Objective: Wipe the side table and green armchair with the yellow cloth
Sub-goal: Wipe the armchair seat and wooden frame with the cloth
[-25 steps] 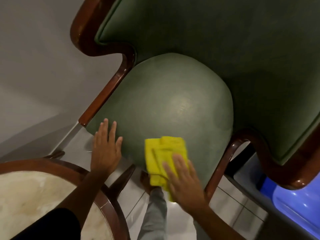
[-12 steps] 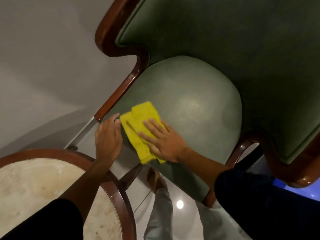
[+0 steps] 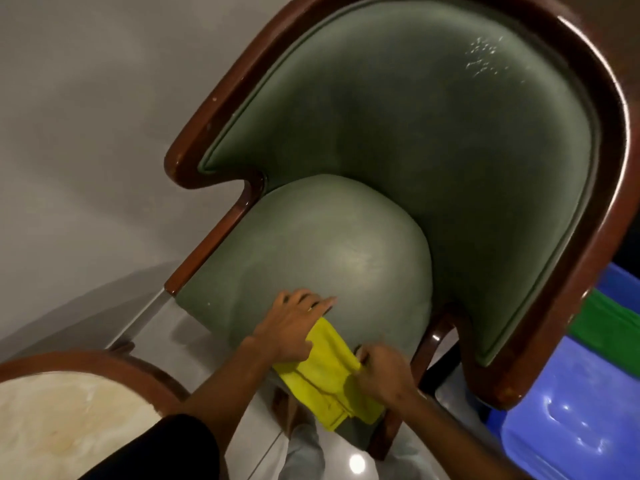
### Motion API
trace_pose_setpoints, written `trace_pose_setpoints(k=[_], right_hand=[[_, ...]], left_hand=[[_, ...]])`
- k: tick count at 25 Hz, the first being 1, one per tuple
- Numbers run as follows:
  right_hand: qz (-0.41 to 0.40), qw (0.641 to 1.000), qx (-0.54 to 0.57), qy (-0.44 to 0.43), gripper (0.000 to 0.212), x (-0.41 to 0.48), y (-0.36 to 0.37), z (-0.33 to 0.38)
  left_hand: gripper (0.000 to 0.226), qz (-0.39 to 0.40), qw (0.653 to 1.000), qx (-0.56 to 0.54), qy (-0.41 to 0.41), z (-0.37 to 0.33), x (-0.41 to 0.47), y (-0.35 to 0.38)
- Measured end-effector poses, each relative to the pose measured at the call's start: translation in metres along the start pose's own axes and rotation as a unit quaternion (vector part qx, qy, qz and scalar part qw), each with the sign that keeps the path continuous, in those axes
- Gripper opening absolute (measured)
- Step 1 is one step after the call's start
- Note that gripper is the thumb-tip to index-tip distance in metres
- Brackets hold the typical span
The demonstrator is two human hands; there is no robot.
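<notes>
Seat (image 3: 332, 251) bare past hands; backrest (image 3: 415, 133) walls rear; side table (image 3: 69, 420) crowds left.

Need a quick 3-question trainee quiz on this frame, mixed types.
1. True or false: the yellow cloth hangs over the seat cushion's front edge.
2. Which hand pinches the cloth's edge? A) left hand B) right hand
3. Fill in: the side table has a wooden rim and a ____ top.

Key: 1 true; 2 B; 3 marble-like stone.

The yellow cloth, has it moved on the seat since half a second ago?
Yes. The yellow cloth slid from the seat cushion's left-front part to its front edge, now hanging over it.
</notes>
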State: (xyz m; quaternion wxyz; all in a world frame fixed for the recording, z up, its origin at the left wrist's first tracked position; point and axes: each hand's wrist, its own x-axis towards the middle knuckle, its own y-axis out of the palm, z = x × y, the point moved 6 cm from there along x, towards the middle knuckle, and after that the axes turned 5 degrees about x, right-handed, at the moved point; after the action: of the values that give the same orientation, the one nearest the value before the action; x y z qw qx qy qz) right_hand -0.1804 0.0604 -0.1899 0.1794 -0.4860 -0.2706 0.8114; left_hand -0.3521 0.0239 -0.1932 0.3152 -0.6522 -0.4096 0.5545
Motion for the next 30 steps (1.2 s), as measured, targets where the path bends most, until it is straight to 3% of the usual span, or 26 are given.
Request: trace_pose_setpoints(k=[2,3,6,8,10,13,14,17,19,22,24,27,30], right_hand=[[-0.03,0.995,0.088,-0.022,0.011,-0.003,-0.026,0.013],[-0.06,0.989,0.132,-0.027,0.017,-0.008,-0.048,0.018],[-0.19,0.951,0.243,-0.026,0.031,-0.038,-0.151,0.022],[-0.295,0.916,0.267,-0.046,0.038,-0.063,-0.226,0.014],[-0.423,0.88,0.21,-0.056,0.04,-0.088,-0.302,0.004],[-0.635,0.772,0.007,-0.027,0.045,-0.11,-0.4,-0.016],[-0.642,0.766,-0.049,0.001,0.052,-0.101,-0.413,-0.021],[-0.499,0.863,-0.008,0.079,0.081,-0.036,-0.394,-0.045],[-0.398,0.917,0.008,0.035,0.086,0.069,-0.389,-0.003],[-0.469,0.882,-0.053,-0.002,0.08,0.081,-0.419,-0.001],[-0.441,0.889,-0.113,-0.052,0.077,0.142,-0.434,0.053],[-0.477,0.856,-0.189,-0.06,0.071,0.154,-0.457,0.072],[-0.493,0.831,-0.239,-0.098,0.074,0.164,-0.454,0.09]], left_hand=[[0.066,0.024,1.0,0.019,0.007,-0.003,0.008,-0.012],[0.054,0.031,1.0,-0.001,-0.002,-0.004,0.012,-0.025],[0.028,0.003,0.984,-0.172,-0.036,-0.02,0.027,-0.095],[0.024,-0.009,0.951,-0.308,-0.027,-0.045,0.044,-0.15],[0.025,-0.047,0.924,-0.38,0.016,-0.085,0.07,-0.208],[0.041,-0.112,0.893,-0.435,0.034,-0.153,0.116,-0.282],[0.048,-0.132,0.903,-0.407,0.022,-0.164,0.129,-0.295],[0.063,-0.218,0.958,-0.181,-0.04,-0.134,0.148,-0.319],[0.063,-0.267,0.952,-0.081,-0.123,-0.007,0.164,-0.324],[0.067,-0.253,0.947,0.009,-0.195,0.077,0.141,-0.313],[0.075,-0.266,0.914,-0.013,-0.307,0.169,0.112,-0.29],[0.09,-0.265,0.89,0.002,-0.371,0.197,0.084,-0.275],[0.099,-0.261,0.891,-0.037,-0.369,0.202,0.071,-0.27]])
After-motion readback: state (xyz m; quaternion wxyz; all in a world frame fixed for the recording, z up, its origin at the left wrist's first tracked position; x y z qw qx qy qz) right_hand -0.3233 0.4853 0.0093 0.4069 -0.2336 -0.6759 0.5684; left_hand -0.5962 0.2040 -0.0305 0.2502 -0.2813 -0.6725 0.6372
